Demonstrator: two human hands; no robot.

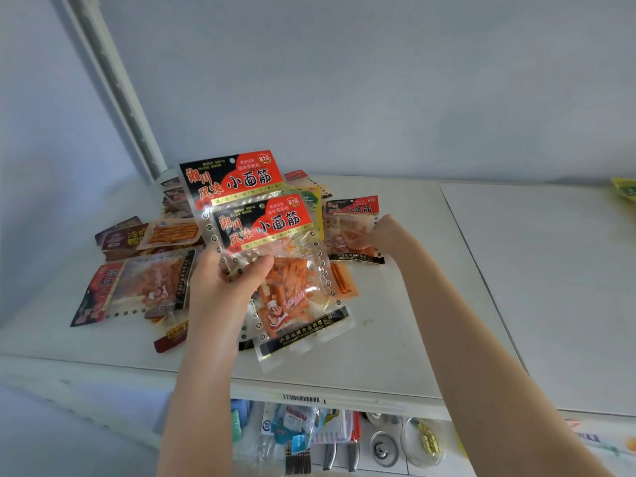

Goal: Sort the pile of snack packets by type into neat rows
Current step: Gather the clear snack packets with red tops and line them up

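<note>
My left hand (223, 280) grips two stacked clear packets of orange gluten strips with red-and-black headers (275, 242), lifted above the white shelf (395, 339). My right hand (375, 235) pinches a third packet of the same kind (351, 218), which lies on the shelf to the right of the pile. The mixed pile (165, 235) sits behind and left: a same-type packet lying sideways (137, 287), a dark brown packet (118, 237), an orange-strip packet (173, 232) and others partly hidden.
A white upright post (117, 87) rises at the back left. A second white shelf panel (550, 287) joins on the right, with a yellow packet (624, 189) at its far edge. Below the front edge hang small hardware items (382, 445).
</note>
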